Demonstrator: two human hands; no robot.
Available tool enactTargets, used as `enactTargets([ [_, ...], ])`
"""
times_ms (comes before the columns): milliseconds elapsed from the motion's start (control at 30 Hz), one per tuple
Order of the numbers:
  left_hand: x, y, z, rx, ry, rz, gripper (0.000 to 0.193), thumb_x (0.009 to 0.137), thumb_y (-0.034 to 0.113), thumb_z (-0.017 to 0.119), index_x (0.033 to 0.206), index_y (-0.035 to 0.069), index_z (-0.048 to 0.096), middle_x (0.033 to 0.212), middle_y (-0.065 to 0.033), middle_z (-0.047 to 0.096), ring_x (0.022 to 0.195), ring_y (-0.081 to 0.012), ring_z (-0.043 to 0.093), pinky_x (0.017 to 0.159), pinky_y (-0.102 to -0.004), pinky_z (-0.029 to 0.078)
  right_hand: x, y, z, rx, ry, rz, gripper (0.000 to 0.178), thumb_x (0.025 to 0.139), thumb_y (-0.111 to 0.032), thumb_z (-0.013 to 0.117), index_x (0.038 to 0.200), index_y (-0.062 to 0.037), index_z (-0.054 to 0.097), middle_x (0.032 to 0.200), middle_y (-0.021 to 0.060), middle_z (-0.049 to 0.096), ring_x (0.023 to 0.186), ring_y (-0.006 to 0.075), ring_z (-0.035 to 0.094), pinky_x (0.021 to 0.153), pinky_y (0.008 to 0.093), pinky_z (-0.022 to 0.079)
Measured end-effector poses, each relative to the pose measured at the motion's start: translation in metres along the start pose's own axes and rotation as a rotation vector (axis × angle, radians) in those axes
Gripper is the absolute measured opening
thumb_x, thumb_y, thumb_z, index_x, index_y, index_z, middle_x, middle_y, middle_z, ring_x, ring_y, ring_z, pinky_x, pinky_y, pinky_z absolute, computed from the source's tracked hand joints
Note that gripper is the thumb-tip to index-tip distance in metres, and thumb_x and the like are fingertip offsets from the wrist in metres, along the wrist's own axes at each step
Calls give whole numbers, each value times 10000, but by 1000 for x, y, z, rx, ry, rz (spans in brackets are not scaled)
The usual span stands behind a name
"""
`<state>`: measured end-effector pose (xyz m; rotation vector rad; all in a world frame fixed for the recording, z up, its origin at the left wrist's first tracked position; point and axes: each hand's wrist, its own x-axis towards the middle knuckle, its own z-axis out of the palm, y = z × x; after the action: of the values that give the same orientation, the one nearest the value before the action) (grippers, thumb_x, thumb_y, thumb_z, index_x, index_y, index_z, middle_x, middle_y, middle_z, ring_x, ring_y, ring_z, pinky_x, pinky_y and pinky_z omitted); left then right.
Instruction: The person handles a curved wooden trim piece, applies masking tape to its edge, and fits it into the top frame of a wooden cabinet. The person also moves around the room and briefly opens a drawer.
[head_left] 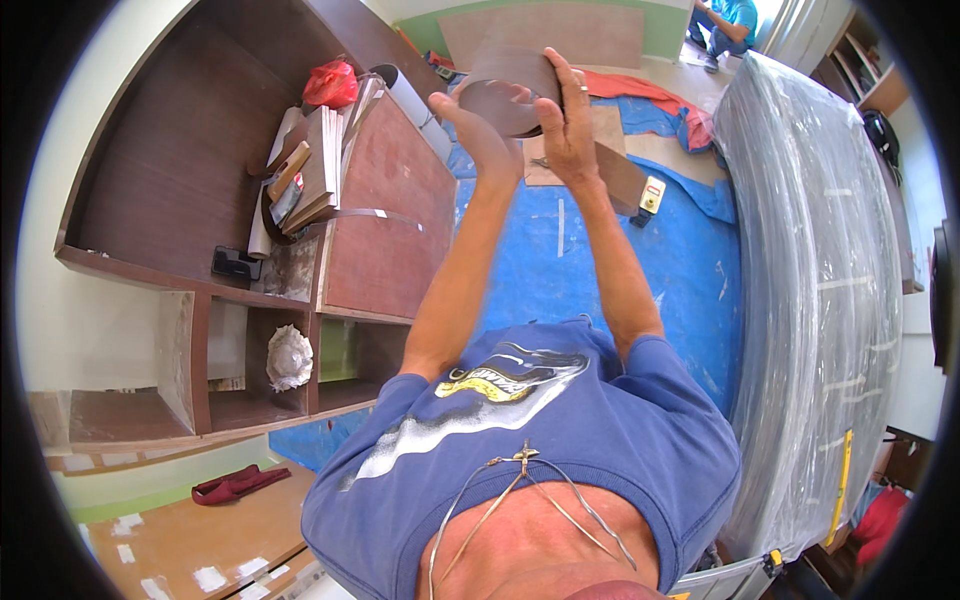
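Note:
Both arms reach forward, away from my body. Between my hands is a coil of wide brown strip [513, 66], which looks like a roll of edge banding, with its hollow middle facing me. My left hand [484, 142] supports its left and lower side and is slightly blurred; some of its fingers are hidden behind the coil. On the right side, my right hand [570, 128] grips the coil with the thumb at the near rim and fingers along the outside.
A brown cabinet [150, 160] on the left holds boards, a red plastic bag [331, 84] and a crumpled white wad [290, 358]. Blue sheeting [540, 270] covers the floor. A plastic-wrapped stack [800, 300] stands at right. A yellow-and-white device [651, 194] lies ahead. Another person [733, 22] crouches far right.

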<state>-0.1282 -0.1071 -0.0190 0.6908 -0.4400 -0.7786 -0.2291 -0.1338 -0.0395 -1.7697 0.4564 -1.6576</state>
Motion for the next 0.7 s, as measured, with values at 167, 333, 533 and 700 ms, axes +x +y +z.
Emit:
enactTargets([
  [167,7,18,9,875,-138,1026,522,1003,507,518,1168,27,642,1148,-165,690,1076,-293,666,928,-395,526,2,-3,-33,-232,-113,-133,593,1035,-397,537,1487,-25,447,1250,181,539,1148,333,527,1035,399,415],
  [333,10,55,3,1146,-638,868,446,873,431,742,1105,54,691,992,-103,735,906,-235,714,820,-353,556,-3,-11,-38,-156,-227,-63,624,974,-276,647,1530,-120,412,1383,194,538,1271,374,526,1083,462,418],
  [533,27,53,5,819,-468,870,449,865,445,747,1011,23,697,934,-88,715,861,-216,690,792,-327,549,-9,-8,-24,57,-121,42,767,986,-394,605,1600,-77,271,1538,194,406,1444,348,369,1194,440,290],
  [700,18,31,15,577,-111,691,890,991,766,275,1148,-25,652,979,-86,685,911,-193,653,819,-315,525,-18,-9,6,409,-17,94,789,972,-301,567,1610,-22,196,1637,194,250,1534,337,209,1239,434,189],
])
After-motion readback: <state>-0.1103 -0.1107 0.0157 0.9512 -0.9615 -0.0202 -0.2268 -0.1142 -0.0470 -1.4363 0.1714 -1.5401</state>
